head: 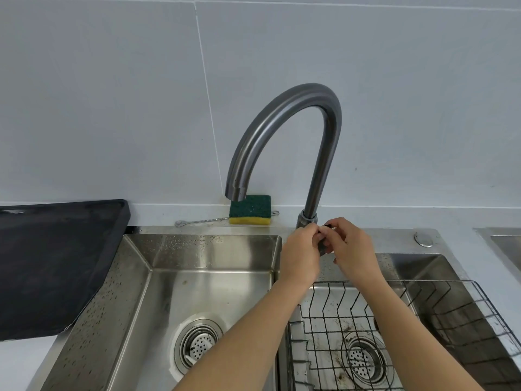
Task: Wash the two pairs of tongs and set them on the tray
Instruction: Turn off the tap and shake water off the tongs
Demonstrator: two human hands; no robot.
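Centre right, left hand (300, 251) and right hand (352, 249) both curl fingers round the dark tap handle (322, 245); tray (56, 263) sits left.

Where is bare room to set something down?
Free: the dark tray left of the sink, and the left basin around its strainer. Crowded: faucet handle, gripped by left hand and right hand; wire rack fills right basin.

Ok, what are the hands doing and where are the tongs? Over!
Left hand and right hand both grip the tap handle. No water running. No tongs in sight, none on the tray. Nothing in the way.
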